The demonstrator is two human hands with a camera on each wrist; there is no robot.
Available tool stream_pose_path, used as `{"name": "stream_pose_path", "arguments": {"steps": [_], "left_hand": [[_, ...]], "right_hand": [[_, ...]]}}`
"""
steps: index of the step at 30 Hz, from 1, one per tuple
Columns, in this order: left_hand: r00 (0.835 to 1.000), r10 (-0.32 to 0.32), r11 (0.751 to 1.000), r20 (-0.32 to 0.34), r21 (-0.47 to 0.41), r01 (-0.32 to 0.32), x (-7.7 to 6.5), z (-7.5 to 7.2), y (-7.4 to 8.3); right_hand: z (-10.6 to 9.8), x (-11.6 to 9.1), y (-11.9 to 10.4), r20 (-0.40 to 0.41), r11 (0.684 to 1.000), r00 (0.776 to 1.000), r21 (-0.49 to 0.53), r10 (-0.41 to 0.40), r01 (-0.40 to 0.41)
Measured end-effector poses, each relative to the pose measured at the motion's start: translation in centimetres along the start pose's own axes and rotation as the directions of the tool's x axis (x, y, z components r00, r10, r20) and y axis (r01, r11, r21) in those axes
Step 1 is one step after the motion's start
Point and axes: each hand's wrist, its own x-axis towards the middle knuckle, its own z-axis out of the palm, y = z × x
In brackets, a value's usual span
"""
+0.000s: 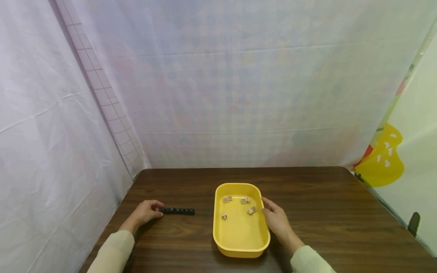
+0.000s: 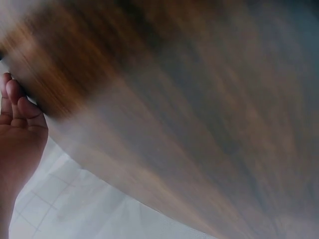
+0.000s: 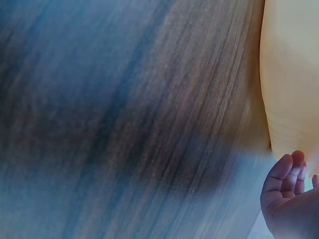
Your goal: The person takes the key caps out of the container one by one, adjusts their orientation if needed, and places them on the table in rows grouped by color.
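Pinching the black strip [image 1: 179, 211] at its left end, the left hand [image 1: 146, 211] is nearer; the strip's long axis runs rightward toward the yellow tray [image 1: 241, 236] (though apart from it), whose right side the right hand [image 1: 278, 224] touches, any grip there unclear

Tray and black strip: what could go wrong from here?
If the right hand nudges or tips the yellow tray, the scattered small blocks inside could slide. The left hand is at just one end of the black strip, so lifting might swing it, or break it up if its segments are separate.
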Motion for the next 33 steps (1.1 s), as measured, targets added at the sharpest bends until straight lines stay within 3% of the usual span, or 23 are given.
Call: {"name": "stream_pose_path", "arguments": {"steps": [6,9,12,17,22,28,33], "left_hand": [[0.999,0.004,1.0,-0.054,0.03,-0.002,0.4,-0.3,1.0],[0.996,0.03,0.998,-0.089,0.06,-0.024,0.9,-0.4,3.0],[0.992,0.072,0.997,-0.1,0.036,-0.069,1.5,0.3,5.9],[0.982,0.173,0.984,-0.073,-0.019,-0.174,2.0,3.2,10.7],[0.981,0.194,0.979,0.025,-0.069,-0.192,2.0,6.7,14.2],[0.974,0.193,0.98,0.115,0.025,-0.197,1.8,9.8,15.9],[0.977,0.141,0.974,0.158,0.155,-0.166,1.7,11.0,16.9]], "right_hand": [[0.0,0.0,-0.1,0.001,1.0,1.0,-0.01,-0.008,0.008],[0.0,0.1,-0.1,0.002,1.0,1.0,-0.009,-0.011,0.011],[-0.1,0.1,-0.1,-0.002,1.0,1.0,-0.006,-0.008,0.008],[0.0,0.0,-0.1,-0.004,1.0,1.0,0.0,-0.008,0.008],[0.0,0.0,-0.1,-0.003,1.0,1.0,0.0,-0.013,0.013],[0.0,0.1,0.0,-0.006,1.0,1.0,-0.006,-0.015,0.015],[0.0,0.1,0.0,-0.009,1.0,1.0,-0.012,-0.014,0.014]]}}
